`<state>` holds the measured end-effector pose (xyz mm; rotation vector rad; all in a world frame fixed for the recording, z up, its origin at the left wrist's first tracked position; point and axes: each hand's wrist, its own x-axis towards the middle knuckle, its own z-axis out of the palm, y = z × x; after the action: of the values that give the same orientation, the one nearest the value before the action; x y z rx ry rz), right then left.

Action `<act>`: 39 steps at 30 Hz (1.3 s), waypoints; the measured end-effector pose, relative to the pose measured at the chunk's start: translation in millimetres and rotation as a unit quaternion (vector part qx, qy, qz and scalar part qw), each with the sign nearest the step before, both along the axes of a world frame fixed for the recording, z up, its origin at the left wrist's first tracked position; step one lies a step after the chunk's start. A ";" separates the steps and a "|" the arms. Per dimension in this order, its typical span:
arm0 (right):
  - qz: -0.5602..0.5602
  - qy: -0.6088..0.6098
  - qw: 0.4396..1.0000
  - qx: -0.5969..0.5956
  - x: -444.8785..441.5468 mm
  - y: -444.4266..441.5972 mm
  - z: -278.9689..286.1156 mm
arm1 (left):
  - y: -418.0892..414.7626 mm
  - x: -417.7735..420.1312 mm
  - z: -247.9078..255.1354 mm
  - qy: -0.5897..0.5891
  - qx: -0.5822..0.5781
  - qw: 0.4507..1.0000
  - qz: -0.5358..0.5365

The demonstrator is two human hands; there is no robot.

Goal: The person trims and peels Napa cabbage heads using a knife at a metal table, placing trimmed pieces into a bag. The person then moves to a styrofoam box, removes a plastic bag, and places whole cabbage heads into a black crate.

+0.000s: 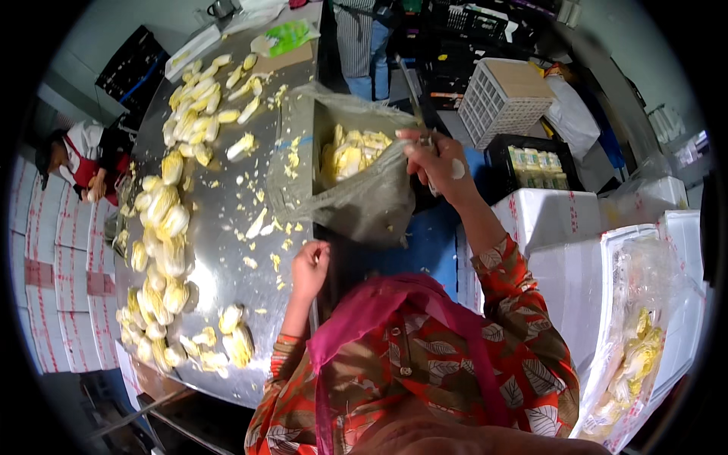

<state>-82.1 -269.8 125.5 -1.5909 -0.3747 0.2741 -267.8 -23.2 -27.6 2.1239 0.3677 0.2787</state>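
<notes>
My right hand (438,165) is raised at the near right corner of a bin lined with a grey plastic bag (364,210). A slim metallic thing, perhaps a knife, shows in its grip, partly hidden by the fingers. Inside the liner lie pale yellow cabbage pieces (355,153). My left hand (310,267) is held curled over the edge of the steel table (227,227); whether something small is between its fingers cannot be told. Small napa cabbage heads (168,210) are heaped along the table's left side, with leaf scraps (259,222) scattered nearer the bin.
A co-worker (85,165) is across the table at the left. Another person in a striped apron (358,51) stands beyond the bin. Polystyrene boxes (551,216), a black crate (532,165) of packed goods and a white crate (500,102) stand on my right.
</notes>
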 end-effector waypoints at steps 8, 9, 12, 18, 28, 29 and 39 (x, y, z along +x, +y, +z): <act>-0.034 0.113 0.989 -0.088 -19.2 -55.7 -127.1 | 172.4 -16.8 116.2 -0.116 0.273 0.933 0.203; -0.009 0.126 0.987 -0.099 -29.9 -50.8 -134.2 | 221.0 -41.8 163.1 -0.150 0.338 0.892 0.260; 0.084 0.150 0.979 -0.107 -31.4 -34.7 -146.1 | 299.1 -126.6 350.4 -0.238 0.425 0.782 0.389; 0.131 0.173 0.976 -0.006 -19.2 5.8 -144.6 | 165.8 -72.9 426.1 -0.456 0.360 0.799 0.154; -0.018 -0.272 0.927 -0.259 -19.3 -15.8 -113.5 | -130.9 72.0 123.1 -0.125 0.047 0.960 -0.248; -0.018 -0.244 0.924 -0.296 -21.4 -28.5 -119.9 | -143.6 77.6 111.5 -0.146 0.073 0.945 -0.284; -0.031 -0.211 0.891 -0.400 -56.8 -84.7 -178.8 | -165.1 98.4 76.5 -0.183 0.099 0.910 -0.358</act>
<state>-139.0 -354.5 -53.3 -2.4889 -0.5893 0.0128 -169.4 -188.3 48.9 2.1850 -0.6794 0.2777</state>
